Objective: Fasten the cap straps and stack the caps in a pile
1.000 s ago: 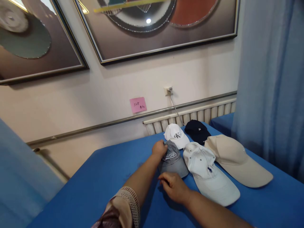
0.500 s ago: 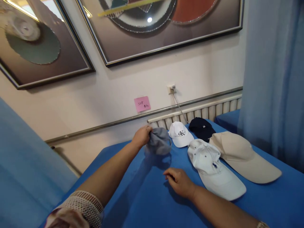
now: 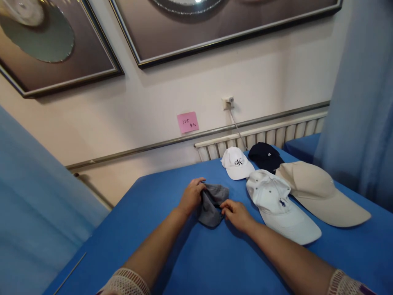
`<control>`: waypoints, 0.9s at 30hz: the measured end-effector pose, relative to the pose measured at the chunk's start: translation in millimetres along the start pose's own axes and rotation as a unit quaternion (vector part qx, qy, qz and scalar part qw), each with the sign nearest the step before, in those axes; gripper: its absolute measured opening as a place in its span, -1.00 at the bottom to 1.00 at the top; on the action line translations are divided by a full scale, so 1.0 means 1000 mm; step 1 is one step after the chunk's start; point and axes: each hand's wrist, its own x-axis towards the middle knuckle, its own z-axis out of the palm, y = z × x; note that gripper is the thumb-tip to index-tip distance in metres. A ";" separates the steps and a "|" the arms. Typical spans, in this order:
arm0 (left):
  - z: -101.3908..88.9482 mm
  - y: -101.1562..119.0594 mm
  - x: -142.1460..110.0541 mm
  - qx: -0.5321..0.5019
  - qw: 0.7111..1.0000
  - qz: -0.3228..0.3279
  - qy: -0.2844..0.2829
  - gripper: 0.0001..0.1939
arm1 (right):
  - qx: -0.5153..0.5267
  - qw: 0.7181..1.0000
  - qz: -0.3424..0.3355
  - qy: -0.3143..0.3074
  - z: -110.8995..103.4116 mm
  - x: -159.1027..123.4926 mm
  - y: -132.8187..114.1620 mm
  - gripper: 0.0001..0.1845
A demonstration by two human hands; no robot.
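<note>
A grey cap (image 3: 211, 203) lies crumpled on the blue tablecloth (image 3: 147, 229), apart from the other caps. My left hand (image 3: 192, 196) grips its left edge with curled fingers. My right hand (image 3: 235, 213) pinches its right edge. To the right lie a white cap with a small blue logo (image 3: 281, 207), a beige cap (image 3: 319, 192), a white cap with black letters (image 3: 237, 163) and a dark navy cap (image 3: 265, 156).
The table stands against a wall with a radiator (image 3: 260, 137), a pink note (image 3: 188, 122) and a socket with a cable (image 3: 228, 103). Blue curtains hang at the right (image 3: 365, 102) and the left (image 3: 30, 196). Framed pictures hang above.
My left hand lifted the grey cap out of the row and set it down further left. My right hand has moved up and taken hold of its right edge.
</note>
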 end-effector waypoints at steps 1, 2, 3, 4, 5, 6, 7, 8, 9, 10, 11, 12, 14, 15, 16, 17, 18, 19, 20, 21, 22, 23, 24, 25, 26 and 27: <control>0.004 0.004 -0.009 -0.009 1.000 -0.008 0.022 -0.68 | 0.007 1.000 0.012 0.015 0.000 0.002 0.003 -0.75; 0.008 0.009 -0.019 -0.015 0.999 -0.016 0.043 -0.65 | 0.015 0.999 0.024 0.033 -0.001 0.003 0.007 -0.76; 0.013 0.015 -0.029 -0.021 0.996 -0.030 0.081 -0.63 | 0.026 0.998 0.033 0.051 -0.001 0.005 0.010 -0.77; 0.018 0.022 -0.039 -0.025 0.992 -0.042 0.113 -0.63 | 0.036 0.996 0.042 0.067 -0.001 0.007 0.013 -0.77; 0.023 0.029 -0.049 -0.036 0.991 -0.039 0.127 -0.66 | 0.045 0.995 0.049 0.081 -0.001 0.008 0.016 -0.77; 0.028 0.036 -0.059 -0.053 0.991 -0.033 0.120 -0.68 | 0.051 0.993 0.055 0.091 -0.001 0.010 0.019 -0.77; 0.033 0.042 -0.067 -0.071 0.992 -0.031 0.100 -0.71 | 0.055 0.992 0.059 0.097 -0.001 0.011 0.022 -0.77; 0.038 0.047 -0.074 -0.086 0.993 -0.030 0.072 -0.72 | 0.057 0.991 0.061 0.100 -0.001 0.012 0.024 -0.78; 0.042 0.050 -0.080 -0.096 0.994 -0.031 0.045 -0.75 | 0.061 0.991 0.063 0.104 -0.001 0.012 0.026 -0.78; 0.045 0.051 -0.084 -0.101 0.994 -0.036 0.022 -0.75 | 0.064 0.990 0.064 0.107 -0.001 0.013 0.027 -0.79; 0.048 0.051 -0.086 -0.103 0.994 -0.043 0.004 -0.70 | 0.067 0.990 0.063 0.110 -0.001 0.013 0.028 -0.80; 0.050 0.048 -0.088 -0.103 0.993 -0.051 -0.008 -0.60 | 0.069 0.989 0.062 0.113 -0.001 0.013 0.028 -0.80; 0.053 0.041 -0.087 -0.103 0.992 -0.068 -0.016 -0.42 | 0.072 0.989 0.058 0.117 -0.003 0.012 0.027 -0.79; 0.054 0.036 -0.086 -0.105 0.992 -0.074 -0.014 -0.40 | 0.073 0.989 0.057 0.118 -0.004 0.012 0.026 -0.78; 0.055 0.032 -0.085 -0.109 0.991 -0.080 -0.010 -0.44 | 0.073 0.989 0.056 0.119 -0.005 0.012 0.026 -0.78; 0.056 0.027 -0.083 -0.115 0.990 -0.087 -0.007 -0.52 | 0.071 0.989 0.054 0.120 -0.006 0.011 0.026 -0.77; 0.058 0.023 -0.082 -0.121 0.988 -0.099 -0.004 -0.61 | 0.069 0.989 0.053 0.120 -0.007 0.011 0.026 -0.76; 0.059 0.020 -0.081 -0.130 0.985 -0.116 -0.003 -0.69 | 0.066 0.989 0.052 0.120 -0.007 0.010 0.026 -0.76; 0.060 0.016 -0.080 -0.144 0.980 -0.136 -0.004 -0.74 | 0.063 0.990 0.050 0.119 -0.008 0.009 0.026 -0.75; 0.061 0.013 -0.079 -0.161 0.974 -0.158 -0.003 -0.75 | 0.060 0.990 0.049 0.117 -0.008 0.008 0.025 -0.75; 0.062 0.010 -0.079 -0.183 0.966 -0.180 0.001 -0.76 | 0.055 0.991 0.047 0.114 -0.008 0.007 0.024 -0.75; 0.062 0.008 -0.078 -0.210 0.956 -0.202 0.010 -0.76 | 0.044 0.992 0.041 0.109 -0.008 0.005 0.023 -0.74; 0.063 0.005 -0.077 -0.241 0.944 -0.223 0.021 -0.75 | 0.027 0.994 0.030 0.103 -0.008 0.004 0.020 -0.74; 0.063 0.002 -0.077 -0.269 0.932 -0.240 0.033 -0.75 | 0.002 0.995 0.012 0.094 -0.008 0.001 0.016 -0.73; 0.063 0.000 -0.077 -0.293 0.920 -0.255 0.045 -0.75 | -0.027 0.996 -0.013 0.083 -0.007 -0.002 0.012 -0.72; 0.063 -0.002 -0.076 -0.312 0.910 -0.267 0.056 -0.74 | -0.058 0.995 -0.045 0.068 -0.006 -0.005 0.006 -0.71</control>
